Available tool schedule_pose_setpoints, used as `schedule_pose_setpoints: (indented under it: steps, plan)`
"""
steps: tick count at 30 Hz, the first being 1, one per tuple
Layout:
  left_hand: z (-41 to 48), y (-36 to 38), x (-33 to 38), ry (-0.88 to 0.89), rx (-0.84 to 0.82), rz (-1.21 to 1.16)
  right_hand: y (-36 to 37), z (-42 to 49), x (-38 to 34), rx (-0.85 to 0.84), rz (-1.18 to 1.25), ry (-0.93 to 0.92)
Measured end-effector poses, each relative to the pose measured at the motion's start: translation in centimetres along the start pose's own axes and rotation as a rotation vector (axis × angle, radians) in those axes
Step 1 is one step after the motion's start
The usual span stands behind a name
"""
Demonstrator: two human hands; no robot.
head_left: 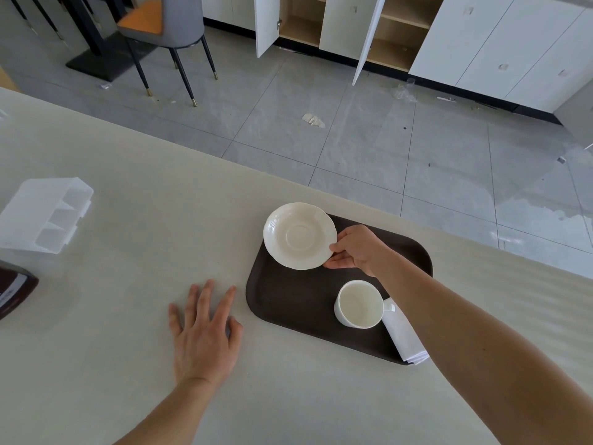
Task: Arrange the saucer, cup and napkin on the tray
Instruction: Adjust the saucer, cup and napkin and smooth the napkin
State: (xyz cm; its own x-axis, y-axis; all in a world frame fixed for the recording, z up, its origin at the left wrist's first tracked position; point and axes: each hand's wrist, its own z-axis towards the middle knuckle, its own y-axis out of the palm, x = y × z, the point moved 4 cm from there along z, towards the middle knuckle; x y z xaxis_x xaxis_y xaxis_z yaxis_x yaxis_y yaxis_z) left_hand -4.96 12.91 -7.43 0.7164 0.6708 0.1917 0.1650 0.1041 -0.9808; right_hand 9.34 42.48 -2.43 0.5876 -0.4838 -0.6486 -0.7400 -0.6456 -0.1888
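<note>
A dark brown tray (288,300) lies on the pale counter near its far edge. My right hand (354,248) pinches the right rim of a cream saucer (298,236), which hovers over the tray's far left corner, partly past its edge. An empty white cup (359,303) stands upright on the tray's near right part. A folded white napkin (404,335) lies beside the cup at the tray's right end, partly under my forearm. My left hand (205,332) rests flat on the counter left of the tray, fingers spread, holding nothing.
A clear plastic divided organiser (45,213) sits at the counter's left. A dark red object (16,290) pokes in at the left edge. Beyond the counter's far edge is grey tiled floor, with a chair (167,27) and open cabinets.
</note>
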Motion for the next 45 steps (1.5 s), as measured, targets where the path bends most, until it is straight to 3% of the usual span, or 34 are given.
schedule_pose_setpoints:
  steps: [19, 28, 32, 36, 45]
  plan:
    - [0.1, 0.0, 0.0, 0.0, -0.02, 0.012, 0.0, -0.5, 0.7, -0.051, 0.037, -0.017]
    - [0.0, 0.0, -0.1, -0.012, -0.011, -0.012, -6.1, -4.5, 1.5, 0.162, -0.383, -0.363]
    - [0.0, 0.2, -0.2, -0.01, -0.006, -0.006, -8.4, -8.1, 3.7, 0.179, -0.537, -0.424]
    - [0.1, 0.2, -0.1, -0.015, -0.002, -0.013, -8.7, -10.0, 6.6, 0.161, -0.881, -0.444]
    - [0.0, -0.2, 0.1, -0.008, 0.013, -0.015, -7.6, -9.4, 8.8, 0.29, -0.914, -0.631]
